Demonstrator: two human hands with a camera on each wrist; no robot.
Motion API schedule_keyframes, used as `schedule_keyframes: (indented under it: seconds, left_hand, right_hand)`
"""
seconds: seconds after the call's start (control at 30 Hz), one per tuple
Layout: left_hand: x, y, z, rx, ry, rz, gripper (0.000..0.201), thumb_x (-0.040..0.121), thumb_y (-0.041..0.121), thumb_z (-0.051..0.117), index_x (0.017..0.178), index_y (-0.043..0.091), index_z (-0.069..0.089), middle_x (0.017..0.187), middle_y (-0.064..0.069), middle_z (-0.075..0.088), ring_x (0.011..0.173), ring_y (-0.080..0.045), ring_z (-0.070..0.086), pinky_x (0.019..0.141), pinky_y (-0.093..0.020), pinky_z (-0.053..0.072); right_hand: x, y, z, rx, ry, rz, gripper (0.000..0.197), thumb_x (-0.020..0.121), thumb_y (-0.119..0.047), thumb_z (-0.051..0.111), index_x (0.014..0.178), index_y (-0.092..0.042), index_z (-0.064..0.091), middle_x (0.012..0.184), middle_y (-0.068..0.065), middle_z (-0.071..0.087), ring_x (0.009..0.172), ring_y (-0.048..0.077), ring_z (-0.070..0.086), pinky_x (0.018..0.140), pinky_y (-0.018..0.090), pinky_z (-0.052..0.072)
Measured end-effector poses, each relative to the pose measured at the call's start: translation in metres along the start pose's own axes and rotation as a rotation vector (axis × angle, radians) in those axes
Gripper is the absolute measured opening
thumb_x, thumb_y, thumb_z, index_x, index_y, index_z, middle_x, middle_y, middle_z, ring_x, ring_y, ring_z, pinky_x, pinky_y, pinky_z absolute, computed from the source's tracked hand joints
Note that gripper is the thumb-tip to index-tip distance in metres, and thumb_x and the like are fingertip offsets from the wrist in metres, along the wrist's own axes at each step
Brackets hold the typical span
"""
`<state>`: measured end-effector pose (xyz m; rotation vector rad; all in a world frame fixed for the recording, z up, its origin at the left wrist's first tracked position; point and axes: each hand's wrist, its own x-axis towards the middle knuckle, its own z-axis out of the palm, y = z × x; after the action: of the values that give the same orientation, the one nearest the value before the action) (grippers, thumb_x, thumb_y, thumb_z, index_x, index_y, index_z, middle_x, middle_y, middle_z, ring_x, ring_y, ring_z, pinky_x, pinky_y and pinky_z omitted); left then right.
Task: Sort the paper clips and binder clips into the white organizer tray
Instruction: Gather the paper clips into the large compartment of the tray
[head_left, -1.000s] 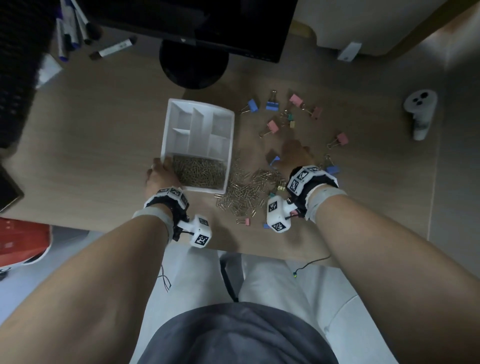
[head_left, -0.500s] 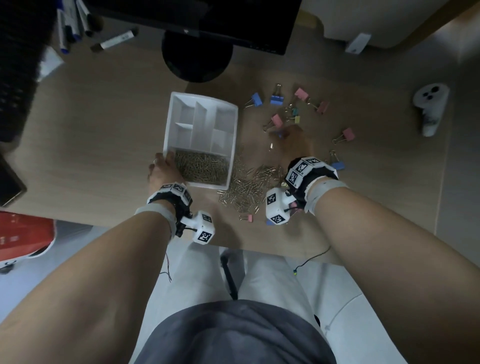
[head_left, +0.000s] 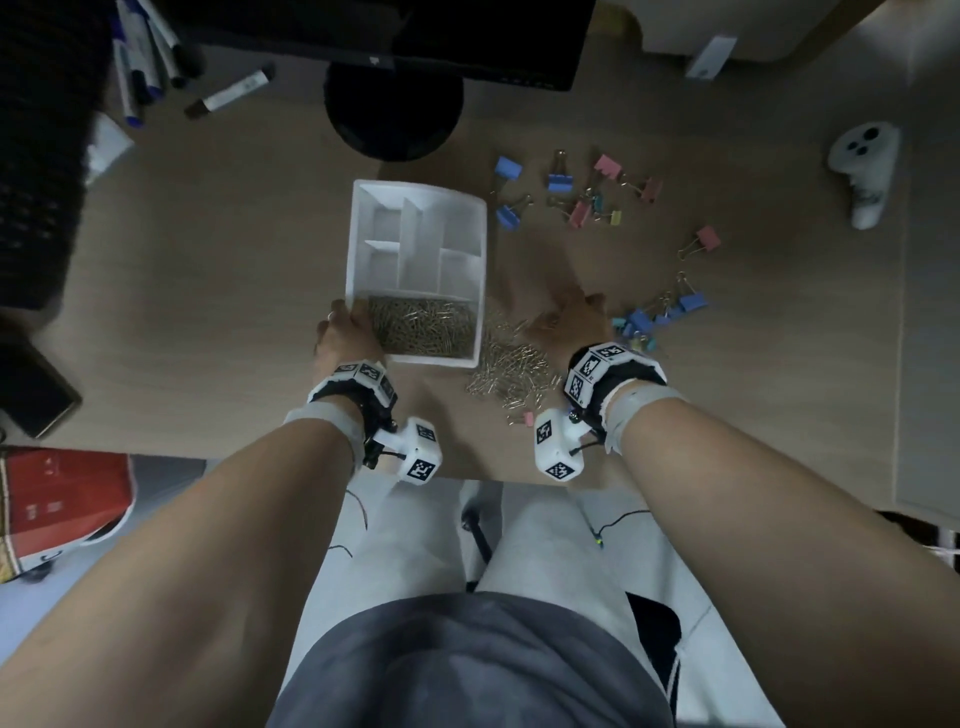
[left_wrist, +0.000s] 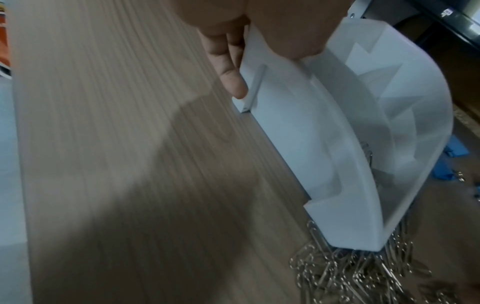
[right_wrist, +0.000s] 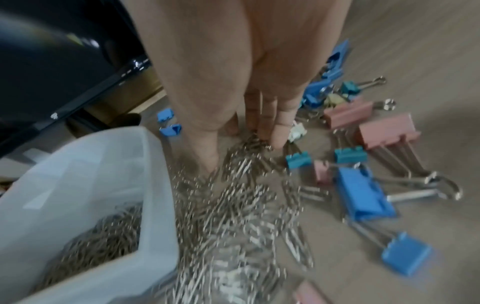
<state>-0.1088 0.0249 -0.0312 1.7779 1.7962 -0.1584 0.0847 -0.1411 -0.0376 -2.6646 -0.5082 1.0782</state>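
The white organizer tray (head_left: 353, 249) (left_wrist: 298, 127) (right_wrist: 155, 185) lies mid-desk; its near compartment is full of paper clips (head_left: 423, 327) (right_wrist: 103, 236). My left hand (head_left: 340, 332) grips the tray's near-left corner, with the fingers (left_wrist: 231, 67) along the outer wall and the thumb over the rim. A loose paper clip pile (head_left: 511, 371) (right_wrist: 233, 205) (left_wrist: 350, 277) lies against the tray's right side. My right hand (head_left: 569, 319) (right_wrist: 244, 131) presses flat on the pile's far end with straight fingers. Coloured binder clips lie beyond it (head_left: 582, 208) and to its right (head_left: 657, 319) (right_wrist: 363, 193).
A monitor stand (head_left: 392, 111) sits just behind the tray. Markers (head_left: 228, 96) lie at the far left, a white controller (head_left: 862, 166) at the far right, and a dark phone (head_left: 31, 395) at the left edge. The desk's front edge runs under my wrists.
My right hand reached farther out over the desk, then drew back onto the far end of the loose paper clips. My left hand has stayed on the tray corner.
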Motion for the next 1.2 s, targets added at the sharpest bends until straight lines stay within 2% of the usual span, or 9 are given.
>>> schedule_keyframes:
  seconds: [0.1, 0.23, 0.33, 0.43, 0.6, 0.77, 0.87, 1.07, 1.2]
  left_hand:
    - [0.011, -0.009, -0.01, 0.044, 0.001, 0.054, 0.047, 0.102, 0.043, 0.026, 0.131, 0.012, 0.045, 0.128, -0.018, 0.052, 0.118, -0.036, 0.051, 0.094, -0.043, 0.041]
    - [0.025, -0.022, -0.02, 0.125, -0.024, 0.116, 0.048, 0.103, 0.042, 0.027, 0.137, 0.013, 0.042, 0.133, -0.017, 0.05, 0.122, -0.033, 0.049, 0.098, -0.041, 0.04]
    - [0.028, -0.026, -0.024, 0.133, -0.026, 0.152, 0.051, 0.102, 0.047, 0.025, 0.139, 0.016, 0.04, 0.132, -0.017, 0.049, 0.122, -0.035, 0.049, 0.097, -0.045, 0.04]
    - [0.029, -0.029, -0.025, 0.077, -0.024, 0.168, 0.054, 0.101, 0.05, 0.023, 0.134, 0.013, 0.044, 0.129, -0.018, 0.052, 0.119, -0.036, 0.051, 0.095, -0.046, 0.041]
    - [0.037, -0.038, -0.03, 0.071, -0.027, 0.189, 0.056, 0.1, 0.053, 0.024, 0.13, 0.012, 0.047, 0.128, -0.017, 0.052, 0.118, -0.036, 0.051, 0.095, -0.045, 0.041]
    - [0.04, -0.041, -0.029, 0.063, -0.018, 0.218, 0.055, 0.099, 0.054, 0.025, 0.126, 0.013, 0.051, 0.124, -0.015, 0.055, 0.113, -0.035, 0.054, 0.09, -0.041, 0.042]
    - [0.042, -0.044, -0.029, 0.066, -0.015, 0.212, 0.055, 0.099, 0.055, 0.025, 0.125, 0.013, 0.05, 0.122, -0.016, 0.056, 0.112, -0.035, 0.054, 0.089, -0.042, 0.043]
    - [0.041, -0.044, -0.028, 0.052, 0.001, 0.202, 0.055, 0.099, 0.055, 0.025, 0.128, 0.015, 0.049, 0.123, -0.015, 0.056, 0.113, -0.035, 0.054, 0.091, -0.042, 0.043]
    - [0.038, -0.04, -0.031, 0.067, -0.022, 0.184, 0.056, 0.1, 0.055, 0.024, 0.133, 0.015, 0.046, 0.129, -0.015, 0.053, 0.118, -0.034, 0.052, 0.094, -0.042, 0.041]
  right_hand:
    - [-0.01, -0.009, 0.028, 0.038, 0.03, 0.009, 0.09, 0.07, -0.049, 0.081, 0.143, -0.018, 0.039, 0.138, 0.017, 0.033, 0.128, 0.043, 0.043, 0.103, 0.055, 0.046]
    - [-0.031, -0.019, 0.045, -0.074, -0.023, -0.008, 0.116, 0.06, -0.064, 0.082, 0.151, -0.02, 0.025, 0.147, 0.013, 0.025, 0.138, 0.044, 0.029, 0.107, 0.059, 0.04]
    - [-0.047, -0.026, 0.056, -0.243, -0.054, -0.051, 0.133, 0.055, -0.064, 0.087, 0.156, -0.019, 0.012, 0.155, 0.014, 0.016, 0.142, 0.046, 0.02, 0.111, 0.057, 0.034]
    - [-0.053, -0.036, 0.066, -0.275, -0.034, -0.033, 0.133, 0.054, -0.057, 0.09, 0.155, -0.015, 0.013, 0.156, 0.016, 0.017, 0.142, 0.044, 0.022, 0.108, 0.053, 0.039]
    - [-0.052, -0.044, 0.073, -0.189, 0.101, -0.057, 0.092, 0.065, -0.046, 0.087, 0.139, -0.022, 0.038, 0.138, 0.013, 0.034, 0.123, 0.037, 0.039, 0.085, 0.049, 0.05]
    - [-0.039, -0.049, 0.078, -0.089, 0.132, -0.13, 0.052, 0.079, -0.012, 0.08, 0.126, -0.021, 0.058, 0.128, 0.012, 0.046, 0.116, 0.035, 0.047, 0.089, 0.047, 0.051]
    - [-0.031, -0.053, 0.082, -0.09, 0.127, -0.157, 0.038, 0.083, -0.003, 0.073, 0.118, -0.017, 0.065, 0.124, 0.012, 0.052, 0.109, 0.033, 0.055, 0.089, 0.042, 0.053]
    - [-0.027, -0.055, 0.077, -0.084, 0.143, -0.159, 0.03, 0.093, -0.005, 0.063, 0.118, -0.02, 0.07, 0.113, 0.011, 0.065, 0.098, 0.029, 0.066, 0.084, 0.034, 0.055]
    - [-0.027, -0.057, 0.071, 0.011, 0.123, -0.093, 0.03, 0.091, -0.005, 0.063, 0.114, -0.022, 0.072, 0.107, 0.007, 0.071, 0.095, 0.024, 0.068, 0.077, 0.027, 0.05]
